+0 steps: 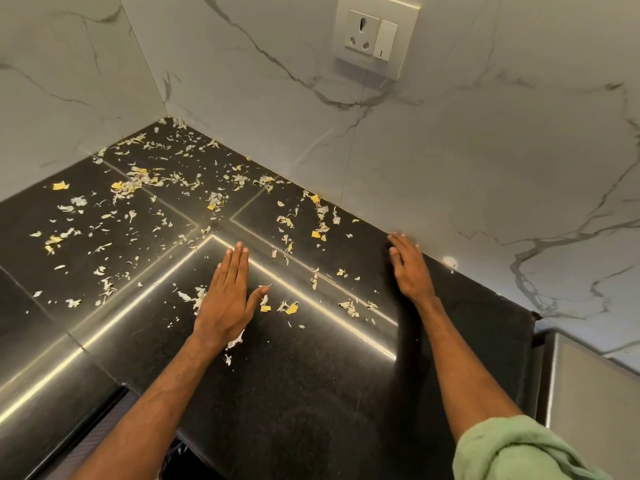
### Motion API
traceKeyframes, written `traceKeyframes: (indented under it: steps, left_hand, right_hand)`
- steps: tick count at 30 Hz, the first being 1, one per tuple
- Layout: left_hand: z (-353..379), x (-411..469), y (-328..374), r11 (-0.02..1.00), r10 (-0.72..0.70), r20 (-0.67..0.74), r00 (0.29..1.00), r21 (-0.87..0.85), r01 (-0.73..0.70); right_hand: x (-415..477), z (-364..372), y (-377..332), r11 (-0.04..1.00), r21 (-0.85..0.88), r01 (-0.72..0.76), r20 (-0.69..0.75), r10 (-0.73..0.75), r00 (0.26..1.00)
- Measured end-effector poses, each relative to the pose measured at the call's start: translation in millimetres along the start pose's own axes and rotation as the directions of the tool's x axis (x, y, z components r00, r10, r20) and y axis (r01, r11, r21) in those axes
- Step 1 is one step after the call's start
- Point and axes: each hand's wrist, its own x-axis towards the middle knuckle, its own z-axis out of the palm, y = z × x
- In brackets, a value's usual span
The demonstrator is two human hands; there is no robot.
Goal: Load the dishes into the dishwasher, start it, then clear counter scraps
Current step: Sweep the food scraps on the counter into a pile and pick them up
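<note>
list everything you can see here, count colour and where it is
counter: one, black polished stone, corner run filling the lower frame
scraps: many, pale whitish peelings, scattered over the counter, thickest toward the back corner
yellow bits: several, yellow, mixed among the scraps
wall: two faces meeting in a corner, white marble with grey veins, behind the counter
socket: one, white, with a switch, on the wall at upper centre
steel panel: one, silver, lower right past the counter's end
sleeve: one, green, bunched on the right forearm, bottom right
left hand: one, flat on the counter, fingers straight, among scraps
right hand: one, fingers straight, on the counter beside the wall
</note>
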Motion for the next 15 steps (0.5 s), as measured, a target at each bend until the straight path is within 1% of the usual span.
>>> traceKeyframes:
  steps: [2,3,4,5,6,7,8,9,11,12,14,15]
  left_hand:
    - [-3.2,0.3,-6.3,1.000,-0.020,-0.008,1.000,0.018,0.020]
    - [-3.4,-0.2,-9.9,0.999,-0.033,-0.005,0.999,0.027,0.034]
    - [-3.2,-0.4,-12.6,0.998,-0.046,-0.001,0.999,0.031,0.046]
    - [-2.8,-0.7,-14.5,0.998,-0.057,0.002,0.998,0.032,0.057]
    - [-2.3,-1.0,-15.3,0.997,-0.065,0.005,0.998,0.031,0.065]
    - [-1.7,-0.8,-14.7,0.997,-0.068,0.009,0.998,0.029,0.068]
    - [-1.5,-1.3,-13.4,0.997,-0.067,0.013,0.998,0.030,0.067]
    - [-1.0,-1.6,-12.3,0.998,-0.063,0.017,0.998,0.034,0.062]
    - [-1.3,-2.1,-11.0,0.998,-0.052,0.022,0.998,0.042,0.051]
    - [-1.9,-2.6,-11.4,0.998,-0.049,0.026,0.998,0.046,0.048]
    - [-2.1,-2.9,-12.8,0.997,-0.050,0.027,0.998,0.052,0.048]
    - [-2.2,-2.4,-13.6,0.997,-0.052,0.027,0.998,0.052,0.050]
  right_hand:
    - [9.5,-5.8,9.1,0.996,-0.092,0.018,0.072,-0.011,0.997]
    - [10.9,-4.6,8.9,0.995,-0.091,0.031,0.112,-0.021,0.994]
    - [11.2,-1.9,6.8,0.999,-0.027,0.021,0.131,-0.017,0.991]
    - [8.8,-0.3,-0.6,0.994,0.106,-0.004,0.136,-0.011,0.991]
    - [6.1,2.6,-7.5,0.964,0.265,-0.040,0.141,0.002,0.990]
    - [2.8,4.0,-13.5,0.921,0.385,-0.061,0.125,0.014,0.992]
    - [-1.0,3.1,-17.3,0.891,0.449,-0.072,0.070,0.046,0.997]
    - [-4.7,0.0,-16.8,0.881,0.467,-0.081,-0.019,0.102,0.995]
    - [-15.4,-13.0,-1.5,0.889,0.445,-0.112,-0.223,0.231,0.947]
    - [-23.4,-21.0,11.1,0.901,0.411,-0.138,-0.295,0.275,0.915]
    - [-38.9,-33.3,37.2,0.931,0.318,-0.181,-0.367,0.297,0.881]
    - [-43.4,-35.9,44.5,0.943,0.273,-0.190,-0.364,0.284,0.887]
